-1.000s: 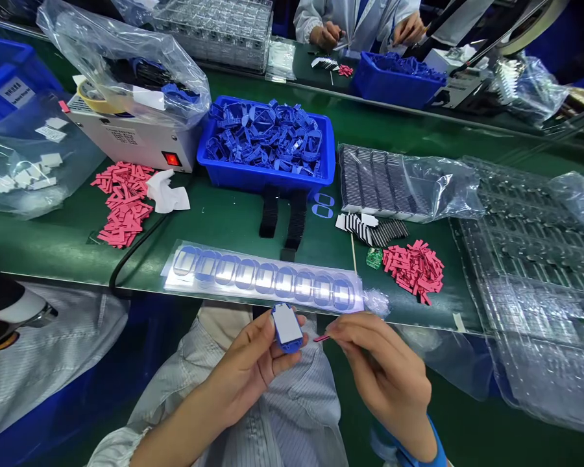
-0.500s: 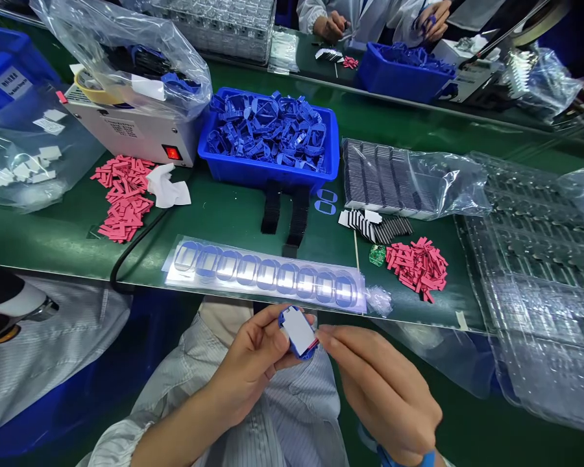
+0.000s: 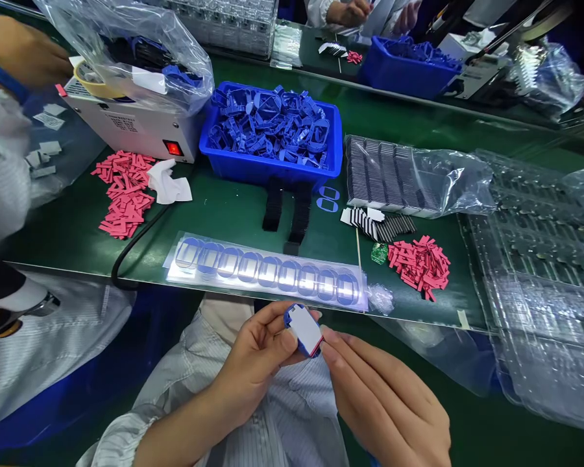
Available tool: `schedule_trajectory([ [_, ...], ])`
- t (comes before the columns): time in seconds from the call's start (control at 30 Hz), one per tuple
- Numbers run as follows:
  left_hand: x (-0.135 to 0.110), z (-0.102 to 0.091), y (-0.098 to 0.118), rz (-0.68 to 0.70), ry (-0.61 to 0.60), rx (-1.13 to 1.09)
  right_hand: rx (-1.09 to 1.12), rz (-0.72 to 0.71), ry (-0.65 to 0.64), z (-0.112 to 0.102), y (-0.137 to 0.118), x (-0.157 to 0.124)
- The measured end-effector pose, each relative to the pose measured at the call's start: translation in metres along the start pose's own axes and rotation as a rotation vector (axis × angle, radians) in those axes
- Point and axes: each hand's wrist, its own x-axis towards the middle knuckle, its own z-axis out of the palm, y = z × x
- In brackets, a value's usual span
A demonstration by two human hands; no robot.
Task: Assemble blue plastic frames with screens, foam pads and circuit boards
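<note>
My left hand (image 3: 255, 363) is closed round a small blue plastic frame with a white pad on its face (image 3: 304, 329), held over my lap just below the table edge. My right hand (image 3: 384, 402) comes in from the right, fingertips pinched against the frame's lower right edge, where a thin pink strip (image 3: 315, 353) shows. On the green table in front lies a clear strip carrying several blue frames (image 3: 267, 272). A pile of pink strips (image 3: 421, 264) lies to its right.
A blue bin of blue frames (image 3: 272, 139) stands mid-table beside a white box with a red switch (image 3: 136, 130). Another pink pile (image 3: 124, 191) lies left. Bagged dark parts (image 3: 409, 178) and clear trays (image 3: 540, 272) fill the right. Other people's hands (image 3: 22, 55) work nearby.
My right hand brought the pink strip to the blue frame and now presses it at the frame's lower edge. A neighbour's hand has come into view at top left.
</note>
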Motion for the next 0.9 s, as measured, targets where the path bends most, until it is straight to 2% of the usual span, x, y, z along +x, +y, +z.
schedule_trajectory([
  [0.07,0.000,0.001,0.000,0.024,-0.018,-0.004,0.002,0.004,0.026,0.004,0.000,-0.001],
  [0.13,0.001,0.001,0.000,0.059,-0.053,0.004,0.085,0.082,0.110,0.010,-0.001,-0.001],
  [0.23,0.002,0.002,-0.001,0.122,-0.099,0.024,0.367,0.328,0.268,0.021,-0.005,0.002],
  [0.3,0.003,0.002,-0.003,0.158,-0.124,0.036,0.527,0.491,0.304,0.027,-0.008,0.005],
  [0.37,0.004,0.002,-0.005,0.193,-0.137,0.054,0.600,0.561,0.320,0.032,-0.010,0.008],
  [0.6,0.005,0.002,-0.019,0.308,-0.089,0.091,0.682,0.544,0.371,0.043,-0.011,0.014],
  [0.73,0.006,0.002,-0.028,0.371,-0.078,0.106,0.598,0.445,0.482,0.050,-0.010,0.011],
  [0.8,0.009,-0.001,-0.030,0.424,-0.087,0.159,0.535,0.374,0.525,0.052,-0.008,0.011],
  [0.9,0.014,-0.015,-0.026,0.576,-0.122,0.346,0.503,0.342,0.494,0.048,-0.003,0.013],
])
